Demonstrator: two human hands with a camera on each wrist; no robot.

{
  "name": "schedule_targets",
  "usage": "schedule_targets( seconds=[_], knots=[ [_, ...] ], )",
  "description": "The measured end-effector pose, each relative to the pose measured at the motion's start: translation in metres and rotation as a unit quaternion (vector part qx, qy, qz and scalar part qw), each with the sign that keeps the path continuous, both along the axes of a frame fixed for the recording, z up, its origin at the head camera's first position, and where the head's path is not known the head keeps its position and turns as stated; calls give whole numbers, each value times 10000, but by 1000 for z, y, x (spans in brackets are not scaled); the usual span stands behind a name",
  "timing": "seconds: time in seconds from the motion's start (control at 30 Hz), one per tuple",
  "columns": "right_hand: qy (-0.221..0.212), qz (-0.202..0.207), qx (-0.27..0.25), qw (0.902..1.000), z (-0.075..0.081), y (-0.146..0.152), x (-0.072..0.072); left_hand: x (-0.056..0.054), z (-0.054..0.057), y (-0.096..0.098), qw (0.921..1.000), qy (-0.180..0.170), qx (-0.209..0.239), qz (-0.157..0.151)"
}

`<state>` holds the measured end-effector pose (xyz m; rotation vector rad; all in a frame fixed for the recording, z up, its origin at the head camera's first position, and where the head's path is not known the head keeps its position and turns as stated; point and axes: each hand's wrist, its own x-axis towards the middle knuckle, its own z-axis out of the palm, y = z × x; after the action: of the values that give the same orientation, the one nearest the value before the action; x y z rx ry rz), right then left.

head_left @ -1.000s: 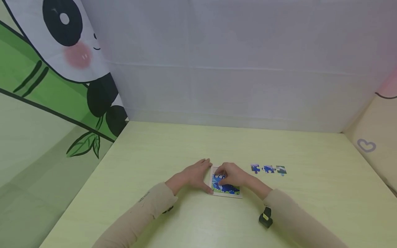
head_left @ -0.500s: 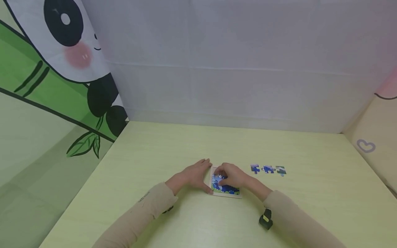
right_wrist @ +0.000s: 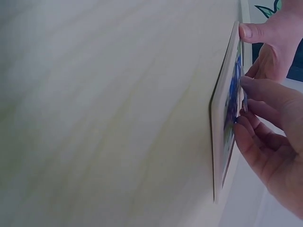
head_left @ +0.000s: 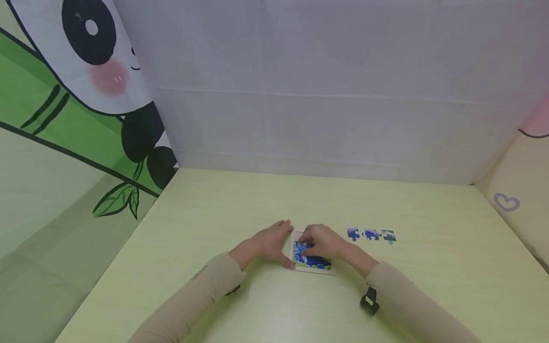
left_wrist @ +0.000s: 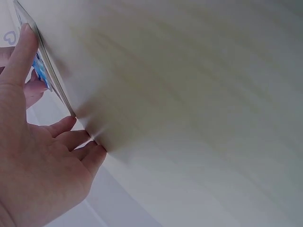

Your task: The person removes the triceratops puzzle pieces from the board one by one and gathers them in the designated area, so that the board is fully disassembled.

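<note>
A small framed jigsaw puzzle (head_left: 315, 270) with a blue dinosaur picture lies on the table, its upper part covered by my right hand. My left hand (head_left: 271, 242) spreads along the frame's left side, thumb at the near corner and fingertips by the far one. In the left wrist view, its thumb (left_wrist: 24, 52) presses the frame's edge. Over the picture, my right hand (head_left: 324, 240) pinches a puzzle piece between thumb and fingers. That piece (right_wrist: 245, 101) shows edge-on in the right wrist view, tilted close over the board; its printed face is mostly hidden.
Right of the frame, three loose puzzle pieces lie in a row: a blue one (head_left: 353, 233), a dinosaur-patterned one (head_left: 371, 234) and a greenish-grey one (head_left: 389, 235). The pale yellow table (head_left: 240, 195) meets a white cloth wall (head_left: 326, 133) at the back.
My right hand and its fingers shift very slightly over the puzzle. My left hand stays where it was, and the loose pieces have not moved.
</note>
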<state>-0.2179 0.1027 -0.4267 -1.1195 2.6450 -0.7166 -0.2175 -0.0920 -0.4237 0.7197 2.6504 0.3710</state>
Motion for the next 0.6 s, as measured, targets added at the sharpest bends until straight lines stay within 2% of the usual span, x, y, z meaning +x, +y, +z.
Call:
schedule_targets(
  seconds=[0.23, 0.6],
  knots=[
    [112, 9, -206, 9997, 1, 5, 0, -1, -2, -1, 10000, 41, 37, -70],
    [-27, -430, -196, 9989, 8, 39, 2, 2, 0, 0, 10000, 12, 27, 2]
  ],
)
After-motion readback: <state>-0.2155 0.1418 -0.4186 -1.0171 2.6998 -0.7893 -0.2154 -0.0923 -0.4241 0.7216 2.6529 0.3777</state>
